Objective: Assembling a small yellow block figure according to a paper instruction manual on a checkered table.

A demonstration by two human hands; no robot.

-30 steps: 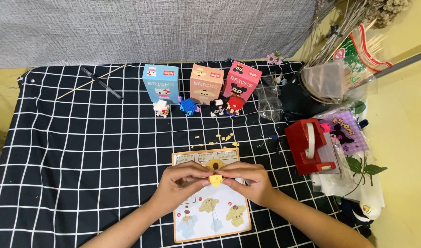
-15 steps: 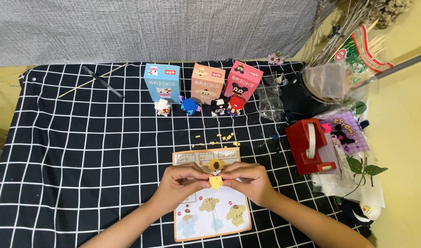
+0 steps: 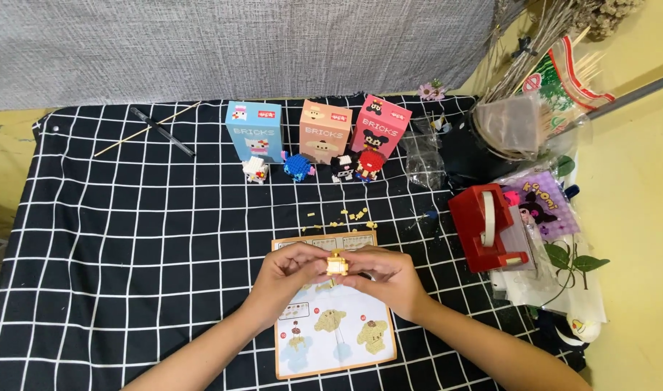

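Note:
My left hand (image 3: 289,274) and my right hand (image 3: 388,276) meet over an instruction sheet (image 3: 334,324) and pinch a small yellow brick figure (image 3: 336,263) between their fingertips. The sheet lies flat on the black checked tablecloth (image 3: 129,246) and shows pictures of yellow characters. Several loose yellow brick pieces (image 3: 349,216) lie scattered just beyond the sheet.
At the back stand a blue box (image 3: 254,130), a peach box (image 3: 323,131) and a pink box (image 3: 379,126), with small built brick figures (image 3: 310,167) in front. A red tape dispenser (image 3: 486,226), plastic bags (image 3: 520,130) and dried stems crowd the right side. A stick and pen (image 3: 156,127) lie back left.
Both hands stay over the sheet with the yellow figure; the fingers have shifted only slightly around it.

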